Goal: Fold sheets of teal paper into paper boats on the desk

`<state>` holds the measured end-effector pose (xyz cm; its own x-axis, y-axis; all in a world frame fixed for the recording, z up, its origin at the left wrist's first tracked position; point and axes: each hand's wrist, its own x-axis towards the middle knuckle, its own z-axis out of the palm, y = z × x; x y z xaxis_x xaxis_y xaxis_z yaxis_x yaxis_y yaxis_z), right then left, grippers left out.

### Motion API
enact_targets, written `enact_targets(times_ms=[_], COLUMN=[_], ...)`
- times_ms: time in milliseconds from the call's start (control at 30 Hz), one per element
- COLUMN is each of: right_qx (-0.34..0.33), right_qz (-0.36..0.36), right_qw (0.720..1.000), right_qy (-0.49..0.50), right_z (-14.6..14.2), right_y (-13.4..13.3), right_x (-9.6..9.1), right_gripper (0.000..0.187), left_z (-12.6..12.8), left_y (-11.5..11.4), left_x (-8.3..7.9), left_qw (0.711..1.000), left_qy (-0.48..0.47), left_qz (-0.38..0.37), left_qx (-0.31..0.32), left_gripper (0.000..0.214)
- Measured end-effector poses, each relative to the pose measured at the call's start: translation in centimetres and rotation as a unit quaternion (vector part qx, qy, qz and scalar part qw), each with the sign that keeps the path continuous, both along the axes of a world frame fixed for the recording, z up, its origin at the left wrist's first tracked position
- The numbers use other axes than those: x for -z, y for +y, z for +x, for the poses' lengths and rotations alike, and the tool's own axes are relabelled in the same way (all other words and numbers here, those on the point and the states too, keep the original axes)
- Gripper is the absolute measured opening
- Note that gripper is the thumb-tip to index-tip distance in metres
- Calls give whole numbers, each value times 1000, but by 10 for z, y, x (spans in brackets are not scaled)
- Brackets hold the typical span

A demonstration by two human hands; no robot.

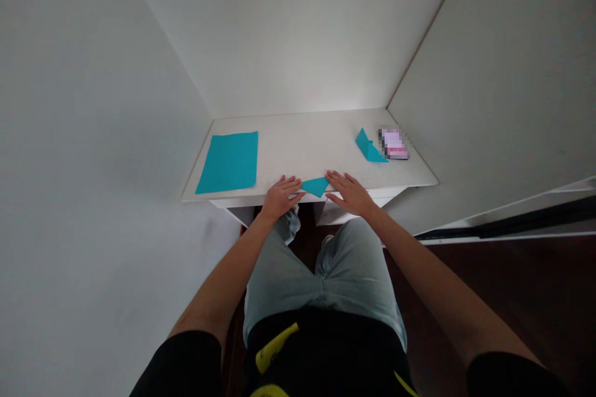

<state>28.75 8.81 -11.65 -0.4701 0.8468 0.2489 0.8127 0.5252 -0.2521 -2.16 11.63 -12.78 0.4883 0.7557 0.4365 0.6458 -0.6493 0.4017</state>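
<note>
A small folded piece of teal paper [316, 187] lies at the front edge of the white desk, a point of it facing me. My left hand [280, 196] is at its left end, fingers stretched out flat and the thumb apart from them. At the right end rests my right hand [350, 193], its fingers also extended over the paper's corner with the thumb spread toward me. Both hands are open and press on the paper from above; the ends under the fingers are hidden.
On the desk [302, 136], a flat teal sheet [229, 162] lies at the left. A folded teal paper boat [367, 147] stands at the right, beside a phone [395, 143] with a lit, blurred screen. White walls close in the left, back and right sides.
</note>
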Motion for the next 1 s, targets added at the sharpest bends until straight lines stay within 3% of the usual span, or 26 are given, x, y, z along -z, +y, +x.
enact_targets(times_ms=[233, 400, 500, 667, 800, 1000], right_qx=[-10, -6, -4, 17, 41, 101], right_qz=[-4, -6, -14, -56, -113, -178], right_qw=[1000, 1000, 1000, 994, 972, 914], right_qy=[5, 9, 26, 96, 202, 352], right_z=[1, 1, 0, 2, 8, 0], right_y=[3, 5, 6, 12, 27, 49], right_x=[6, 10, 12, 6, -5, -9], right_gripper=[86, 86, 85, 79, 73, 56], left_z=[3, 20, 29, 33, 30, 29], left_y=[-12, -14, -14, -14, 2, 35], left_x=[-6, -15, -18, -27, -36, -33], left_qw=[998, 998, 998, 999, 993, 958], left_qy=[16, 49, 60, 39, -38, -188], left_qz=[20, 24, 0, -11, -45, -201], left_qx=[-56, 5, 19, -10, -99, -81], left_gripper=[31, 44, 34, 22, 25, 40])
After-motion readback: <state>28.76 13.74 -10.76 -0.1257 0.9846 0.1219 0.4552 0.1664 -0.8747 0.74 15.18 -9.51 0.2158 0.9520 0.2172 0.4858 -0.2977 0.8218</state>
